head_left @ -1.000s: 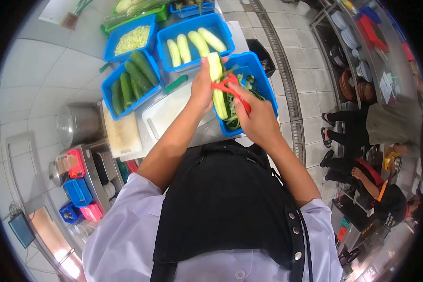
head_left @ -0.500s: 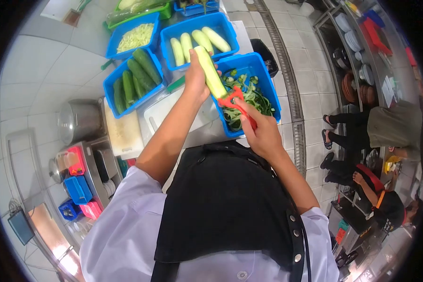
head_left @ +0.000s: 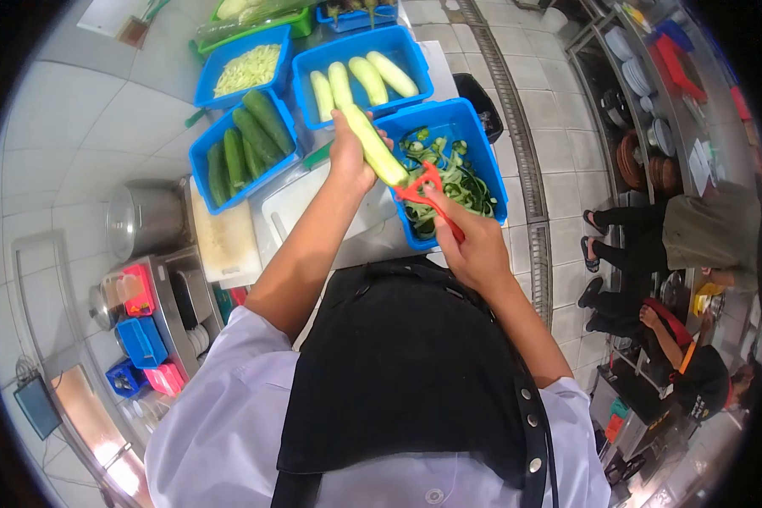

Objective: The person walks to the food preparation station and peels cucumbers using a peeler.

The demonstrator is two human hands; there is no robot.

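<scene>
A pale, peeled cucumber (head_left: 371,146) slants down to the right, with my left hand (head_left: 351,152) wrapped round its middle. My right hand (head_left: 476,245) grips a red peeler (head_left: 427,182) by its handle, and the peeler's head is at the cucumber's lower end. Beneath them stands a blue bin (head_left: 489,161) holding green peelings (head_left: 453,182). Several peeled cucumbers (head_left: 367,80) lie in a blue bin (head_left: 305,61) just beyond my left hand. Unpeeled dark green cucumbers (head_left: 252,144) fill another blue bin (head_left: 201,161) to the left.
Shredded pale vegetable (head_left: 247,69) sits in a blue bin at the back left. A white cutting board (head_left: 300,212) and a worn board (head_left: 226,237) lie near the table's front. A black bin (head_left: 478,102) stands to the right. Two people are beside the shelves at right.
The cucumber's lower end has shifted slightly down and right, its upper end down and left. The peeler has moved a little right with my right hand. Both hands keep their hold.
</scene>
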